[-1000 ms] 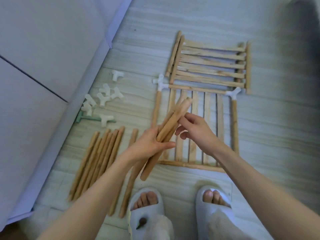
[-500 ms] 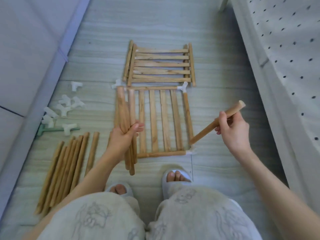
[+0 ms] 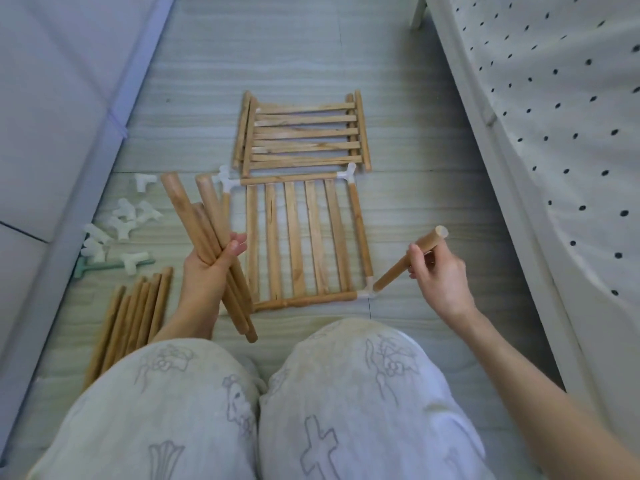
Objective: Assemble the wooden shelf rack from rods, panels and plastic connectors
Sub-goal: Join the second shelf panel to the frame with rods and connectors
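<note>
Left hand [image 3: 204, 271]: fingers wrapped round 3 spare rods [image 3: 207, 244], left of the slatted panel [image 3: 298, 237].
Right hand [image 3: 440, 275]: pinches 1 rod [image 3: 405, 265].
Change: rod's lower tip now meets the panel's near-right corner connector [image 3: 367, 289]; seating looks next.

Bare floor [image 3: 277, 57] lies open beyond the stacked panels [image 3: 304, 133], and a narrower strip runs down the right between the slatted panel [image 3: 298, 237] and the bed frame [image 3: 512, 188], though the right hand [image 3: 440, 275] and its tilted rod [image 3: 398, 268], whose lower end sits at the panel's near right connector [image 3: 369, 289], cross it. On the left the way is crowded: the left hand [image 3: 204, 271] grips a bundle of rods [image 3: 204, 233] just beside the panel's edge, with loose connectors [image 3: 121, 223], a green tool [image 3: 90, 266] and a row of rods [image 3: 138, 317] between it and the wall [image 3: 52, 116]. The knees [image 3: 311, 393] close off the near side.
</note>
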Tool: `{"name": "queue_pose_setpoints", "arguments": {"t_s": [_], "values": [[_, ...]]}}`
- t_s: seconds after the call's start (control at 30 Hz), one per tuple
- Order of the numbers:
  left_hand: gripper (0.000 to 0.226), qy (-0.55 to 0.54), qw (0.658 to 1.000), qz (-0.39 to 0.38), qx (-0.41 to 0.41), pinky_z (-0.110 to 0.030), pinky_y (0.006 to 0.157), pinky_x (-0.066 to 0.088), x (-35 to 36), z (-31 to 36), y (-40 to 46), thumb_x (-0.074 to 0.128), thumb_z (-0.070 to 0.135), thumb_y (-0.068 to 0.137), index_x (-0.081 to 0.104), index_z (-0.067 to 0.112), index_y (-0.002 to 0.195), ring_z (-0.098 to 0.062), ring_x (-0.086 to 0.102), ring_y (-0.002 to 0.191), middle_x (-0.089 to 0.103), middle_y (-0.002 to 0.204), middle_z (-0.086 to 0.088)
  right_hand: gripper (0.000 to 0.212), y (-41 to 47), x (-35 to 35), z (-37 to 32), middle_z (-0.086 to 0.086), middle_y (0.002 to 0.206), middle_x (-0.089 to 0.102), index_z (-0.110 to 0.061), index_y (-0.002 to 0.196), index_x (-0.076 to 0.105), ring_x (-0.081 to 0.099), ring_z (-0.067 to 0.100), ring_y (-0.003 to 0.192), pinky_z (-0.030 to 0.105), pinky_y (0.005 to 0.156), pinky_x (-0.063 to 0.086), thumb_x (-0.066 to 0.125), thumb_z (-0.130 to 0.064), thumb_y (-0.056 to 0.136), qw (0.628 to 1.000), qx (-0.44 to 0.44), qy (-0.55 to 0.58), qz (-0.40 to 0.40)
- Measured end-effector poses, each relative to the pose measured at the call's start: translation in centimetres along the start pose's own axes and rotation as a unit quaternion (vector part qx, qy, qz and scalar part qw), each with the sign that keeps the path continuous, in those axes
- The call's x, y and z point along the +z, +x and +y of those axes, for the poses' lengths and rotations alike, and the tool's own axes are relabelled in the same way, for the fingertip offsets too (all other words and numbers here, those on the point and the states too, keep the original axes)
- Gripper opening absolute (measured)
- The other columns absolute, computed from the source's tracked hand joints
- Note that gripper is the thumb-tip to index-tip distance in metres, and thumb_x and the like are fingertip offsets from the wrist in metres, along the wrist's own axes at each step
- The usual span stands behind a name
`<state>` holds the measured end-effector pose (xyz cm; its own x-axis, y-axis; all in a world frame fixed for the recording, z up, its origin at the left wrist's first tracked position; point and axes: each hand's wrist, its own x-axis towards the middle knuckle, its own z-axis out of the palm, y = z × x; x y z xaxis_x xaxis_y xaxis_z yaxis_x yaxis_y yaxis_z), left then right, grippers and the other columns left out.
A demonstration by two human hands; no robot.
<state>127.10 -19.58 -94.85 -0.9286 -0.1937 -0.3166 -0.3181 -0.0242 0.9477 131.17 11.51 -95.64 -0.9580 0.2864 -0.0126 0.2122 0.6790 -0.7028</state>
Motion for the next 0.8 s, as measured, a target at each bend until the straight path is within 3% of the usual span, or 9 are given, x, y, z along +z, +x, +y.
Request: {"name": "queue_pose_setpoints", "arguments": {"t_s": [0.23,0.47,0.6,0.7,0.8], "values": [[0.02,-0.004,1.0,0.0,-0.005,-0.044,0.103,0.043,-0.2,-0.2,0.1,0.055,0.015,0.093,0.062,0.009,0.111,-0.012,0.064,0.105,0.071,0.103,0.004,0.018,-1.4,1.2,-0.2,0.013,0.077,0.063,0.004,0.09,0.06,0.061,0.029,0.068,0.027,0.065,0.041,0.056,-0.014,0.093,0.99,-0.112,-0.071,-0.047],[0.009,-0.017,1.0,0.007,-0.018,-0.046,0.103,0.042,-0.8,-0.8,0.1,0.059,0.016,0.09,0.066,0.021,0.094,-0.017,0.063,0.109,0.072,0.101,0.004,0.026,0.0,0.8,-0.2,0.005,0.07,0.063,0.001,0.087,0.058,0.06,0.022,0.067,0.02,0.062,0.038,0.062,-0.025,0.09,0.998,-0.042,-0.039,-0.038],[0.009,-0.023,0.999,0.012,-0.022,-0.047,0.103,0.043,-0.9,-0.9,0.3,0.059,0.015,0.091,0.065,0.02,0.094,-0.017,0.063,0.108,0.072,0.103,0.002,0.026,0.0,1.0,0.1,0.014,0.079,0.067,0.002,0.095,0.058,0.062,0.028,0.075,0.028,0.068,0.042,0.055,-0.024,0.094,0.997,-0.014,-0.041,-0.056],[0.01,-0.03,0.999,0.017,-0.025,-0.046,0.102,0.043,-0.7,-0.8,0.5,0.056,0.014,0.092,0.063,0.018,0.098,-0.016,0.063,0.107,0.071,0.103,0.002,0.027,0.0,0.2,1.0,0.016,0.088,0.068,0.001,0.106,0.06,0.064,0.03,0.087,0.033,0.081,0.047,0.052,-0.022,0.095,0.994,0.014,-0.041,-0.1],[0.011,-0.027,0.999,0.012,-0.031,-0.045,0.103,0.043,-0.6,-0.9,0.7,0.056,0.014,0.092,0.065,0.019,0.096,-0.016,0.062,0.109,0.07,0.106,0.002,0.027,0.0,0.2,1.1,0.016,0.088,0.068,0.001,0.106,0.06,0.064,0.029,0.088,0.034,0.082,0.048,0.053,-0.022,0.095,0.994,0.018,-0.032,-0.107]]}}
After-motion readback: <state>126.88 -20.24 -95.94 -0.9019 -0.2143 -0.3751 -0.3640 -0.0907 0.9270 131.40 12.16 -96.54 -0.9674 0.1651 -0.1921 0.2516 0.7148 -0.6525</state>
